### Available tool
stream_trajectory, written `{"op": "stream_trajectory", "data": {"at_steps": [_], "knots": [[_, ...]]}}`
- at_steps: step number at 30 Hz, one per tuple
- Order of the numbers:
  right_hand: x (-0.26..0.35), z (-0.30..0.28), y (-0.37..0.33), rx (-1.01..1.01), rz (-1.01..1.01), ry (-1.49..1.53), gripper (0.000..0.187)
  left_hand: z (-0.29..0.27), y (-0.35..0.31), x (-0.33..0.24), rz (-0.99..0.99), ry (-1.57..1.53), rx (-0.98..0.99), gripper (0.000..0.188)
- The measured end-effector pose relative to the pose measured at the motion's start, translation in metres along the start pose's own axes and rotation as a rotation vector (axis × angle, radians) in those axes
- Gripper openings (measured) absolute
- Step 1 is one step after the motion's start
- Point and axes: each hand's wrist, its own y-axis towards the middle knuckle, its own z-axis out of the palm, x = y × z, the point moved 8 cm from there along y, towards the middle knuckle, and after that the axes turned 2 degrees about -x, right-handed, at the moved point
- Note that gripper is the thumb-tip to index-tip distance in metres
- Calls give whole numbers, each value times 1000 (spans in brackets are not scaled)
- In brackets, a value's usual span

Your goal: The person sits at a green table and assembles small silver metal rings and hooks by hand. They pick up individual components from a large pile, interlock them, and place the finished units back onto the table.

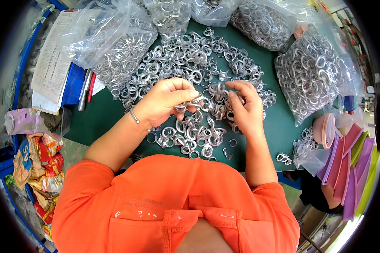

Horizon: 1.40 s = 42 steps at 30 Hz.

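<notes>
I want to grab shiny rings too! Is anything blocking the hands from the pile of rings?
Nothing visible is in the way. The left hand and right hand are already right over the loose metal rings on the green table, each pinching a piece. The bags of rings sit off to the sides.

A small-parts workshop — green work table (pixel 278 126) heaped with metal rings (pixel 190 55), bulging plastic bags (pixel 312 71) of more — paperwork (pixel 50 63) beside.
</notes>
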Motion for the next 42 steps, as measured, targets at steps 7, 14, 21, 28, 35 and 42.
{"op": "stream_trajectory", "data": {"at_steps": [7,14,21,28,35,42], "knots": [[47,26,-12,210,-151,146,21,12,-5,5,-15,30,64,21],[18,25,-14,121,86,366,12,17,-10,-4,99,219,36,26],[16,30,-19,241,303,617,24,24,-10,-3,60,29,78,23],[23,35,-24,339,271,639,31,20,-10,3,80,221,43,26],[40,16,-15,111,-242,193,8,19,-10,5,6,37,76,32],[50,20,-15,57,-196,167,12,16,-9,2,21,119,2,32]]}}
